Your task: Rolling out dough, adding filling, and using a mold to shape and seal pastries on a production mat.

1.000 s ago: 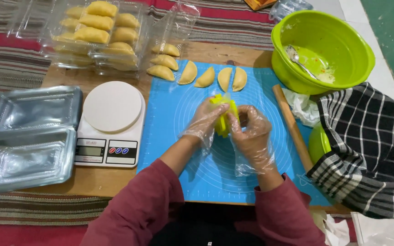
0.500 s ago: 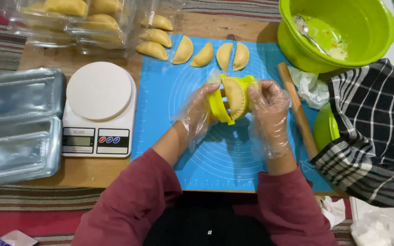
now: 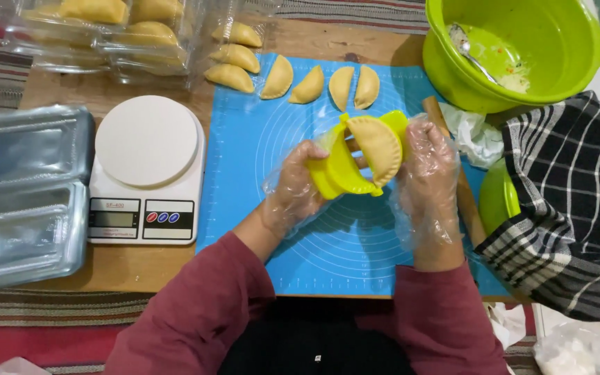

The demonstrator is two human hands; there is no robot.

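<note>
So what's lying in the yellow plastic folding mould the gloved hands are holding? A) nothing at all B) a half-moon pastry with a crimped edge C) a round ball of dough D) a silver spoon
B: a golden half-moon pastry with a crimped edge lies in the opened yellow plastic folding mould, held between the left hand and the right hand, both in clear plastic gloves.

Bright even overhead light, soft shadows, sharp centre, perhaps slight edge distortion
</note>
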